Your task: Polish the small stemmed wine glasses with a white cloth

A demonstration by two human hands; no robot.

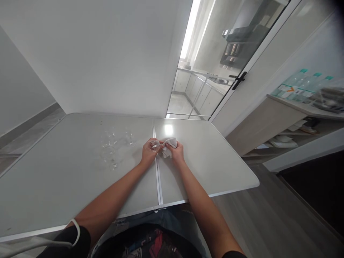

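Observation:
My left hand (149,152) is closed around the bowl of a clear stemmed glass (154,145), which lies on its side with its stem pointing right. A white cloth (170,143) is pinched in my right hand (177,152), up against the stem and foot end of the glass. The cloth hides most of that end. Both hands are just above the table, over its centre seam. To the left, several more clear stemmed glasses (114,165) are on the table, their outlines faint against the pale top.
The pale folding table (204,168) has a metal seam (159,186) down its middle. Behind it are a white wall and a glass door (199,96) with a black handle (239,80). Plastic bottles (292,84) stand on a shelf unit (290,114) at right. A white cable (75,233) crosses my left upper arm.

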